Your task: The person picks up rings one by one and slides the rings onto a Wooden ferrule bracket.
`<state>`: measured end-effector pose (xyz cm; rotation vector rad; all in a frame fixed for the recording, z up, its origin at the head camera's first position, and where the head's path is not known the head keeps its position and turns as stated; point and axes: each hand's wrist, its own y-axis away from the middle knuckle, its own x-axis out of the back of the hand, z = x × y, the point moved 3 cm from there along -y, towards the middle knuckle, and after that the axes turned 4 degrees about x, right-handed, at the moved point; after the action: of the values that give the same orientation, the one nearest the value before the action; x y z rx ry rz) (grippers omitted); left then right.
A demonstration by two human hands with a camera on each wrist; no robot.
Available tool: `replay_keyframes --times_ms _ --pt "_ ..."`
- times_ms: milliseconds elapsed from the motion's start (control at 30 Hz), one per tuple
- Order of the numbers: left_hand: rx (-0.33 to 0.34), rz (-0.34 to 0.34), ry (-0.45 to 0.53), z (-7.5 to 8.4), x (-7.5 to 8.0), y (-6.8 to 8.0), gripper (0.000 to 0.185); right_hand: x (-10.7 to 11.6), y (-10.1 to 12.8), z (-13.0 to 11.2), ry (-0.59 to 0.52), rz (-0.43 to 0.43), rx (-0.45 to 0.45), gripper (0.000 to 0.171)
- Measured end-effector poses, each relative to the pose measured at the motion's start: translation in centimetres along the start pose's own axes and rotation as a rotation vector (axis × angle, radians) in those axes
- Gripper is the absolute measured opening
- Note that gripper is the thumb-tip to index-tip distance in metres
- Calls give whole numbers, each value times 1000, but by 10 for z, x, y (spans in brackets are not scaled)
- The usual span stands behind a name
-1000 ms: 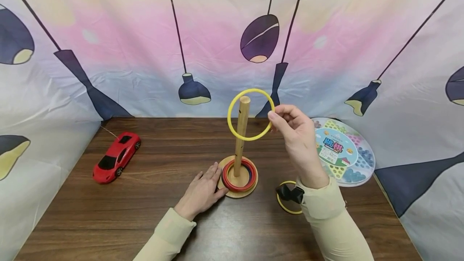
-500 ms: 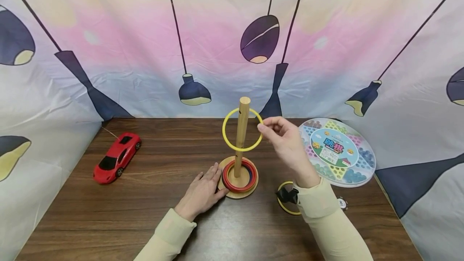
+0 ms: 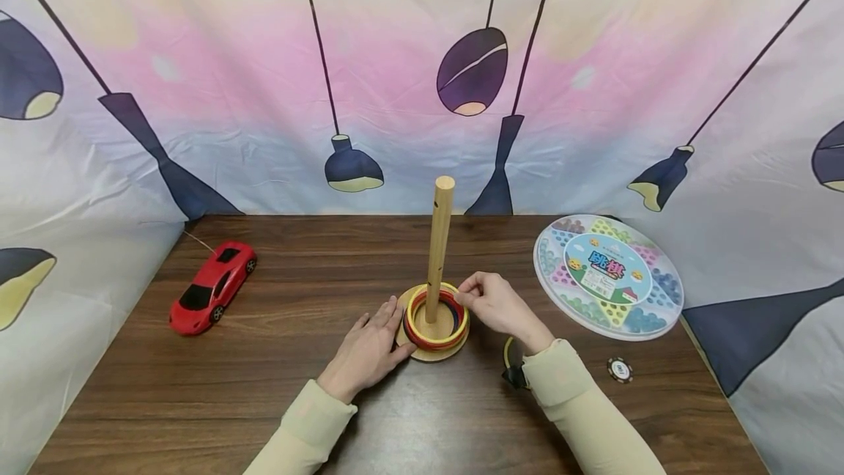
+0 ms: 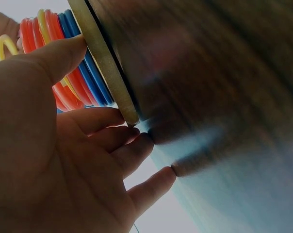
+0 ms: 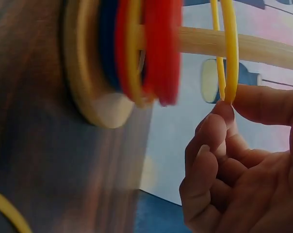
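A wooden peg (image 3: pixel 440 248) stands upright on a round wooden base (image 3: pixel 431 356). Stacked around its foot are several red, yellow and blue rings (image 4: pixel 32 34). With thumb and fingertips, my right hand (image 3: pixel 497 306) pinches a yellow ring (image 5: pixel 231 53). That ring encircles the peg and hangs a little above the stack, as the right wrist view shows. My left hand (image 3: pixel 365 350) rests beside the base, fingertips on the table and at the base's edge. Its thumb (image 4: pixel 64 53) lies against the lower rings and base.
Another yellow ring (image 3: pixel 507 352) lies on the table, partly hidden by my right wrist. A poker chip (image 3: pixel 620 370) is to its right. A round Chinese checkers set (image 3: pixel 609 277) lies at the back right, a red toy car (image 3: pixel 212 288) at the left. A printed curtain (image 3: pixel 264 79) hangs behind.
My right hand has brought the yellow ring leftward over the peg's top and down along it, close to the stack. The left hand has stayed in place.
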<state>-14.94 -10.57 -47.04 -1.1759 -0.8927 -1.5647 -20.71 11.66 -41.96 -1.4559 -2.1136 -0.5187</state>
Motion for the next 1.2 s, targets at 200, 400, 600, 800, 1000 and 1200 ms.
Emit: replay_keyframes --times_ms 200,400,600,800,1000,1200 --pt "-4 6 -1 0 -1 0 75 -8 -1 9 20 -5 -11 13" --pt "-1 2 0 0 -1 0 76 -10 -2 13 26 2 -4 13" --pt "4 -8 6 0 -2 -1 76 -12 -2 15 23 3 -14 14" --pt "7 -13 3 -1 -1 -1 76 -12 -1 16 31 7 -20 14" --pt "3 -11 2 -1 0 -1 75 -9 3 17 59 5 -49 20" --pt "2 -14 13 -1 -1 1 75 5 16 25 108 14 -76 24"
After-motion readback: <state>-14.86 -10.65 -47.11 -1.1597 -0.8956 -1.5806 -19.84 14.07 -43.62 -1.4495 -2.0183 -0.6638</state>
